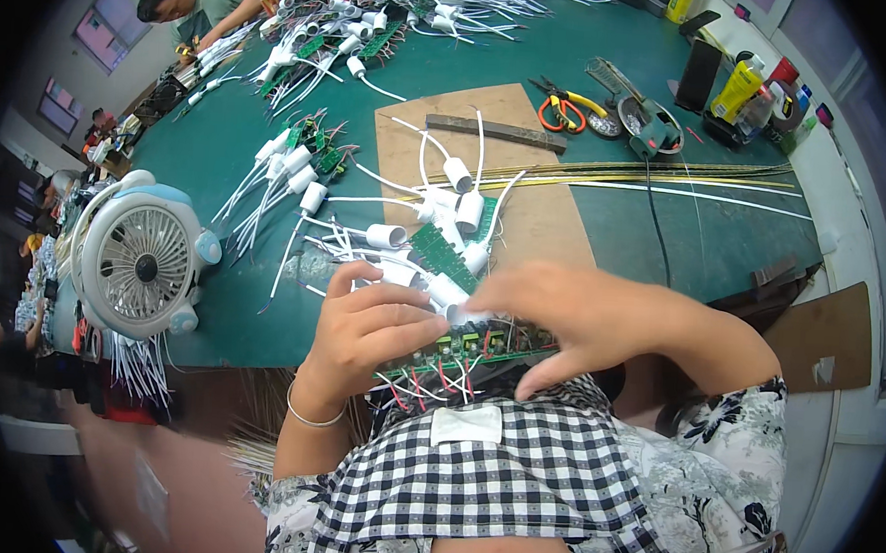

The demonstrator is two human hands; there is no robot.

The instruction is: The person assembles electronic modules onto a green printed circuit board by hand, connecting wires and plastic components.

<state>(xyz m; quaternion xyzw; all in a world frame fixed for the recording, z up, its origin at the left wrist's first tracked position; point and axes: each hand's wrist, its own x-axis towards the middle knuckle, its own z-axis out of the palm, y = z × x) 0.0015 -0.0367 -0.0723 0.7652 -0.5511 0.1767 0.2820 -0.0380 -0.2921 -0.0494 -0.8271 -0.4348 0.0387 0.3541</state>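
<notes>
Close to my body at the table's near edge lies a long green circuit board strip (469, 350) with components and short red and white wires. My left hand (378, 323) is closed on its left part, fingers bent over the top. Above the right part is my right hand (552, 307), thumb spread low; motion smears its fingers, and whatever they touch is hidden. A white cylindrical cap (446, 291) stands just beyond my left fingertips. Past it lie a green board panel (442, 254) and several white caps (386, 236) with white wires.
Another cluster of wired caps (293, 174) lies left, near a white fan (143, 261). A large heap (350, 36) is farther back. Pliers (562, 108), a corded tool (651, 127) and bottles (738, 90) stand right. A person (212, 9) works at the far left.
</notes>
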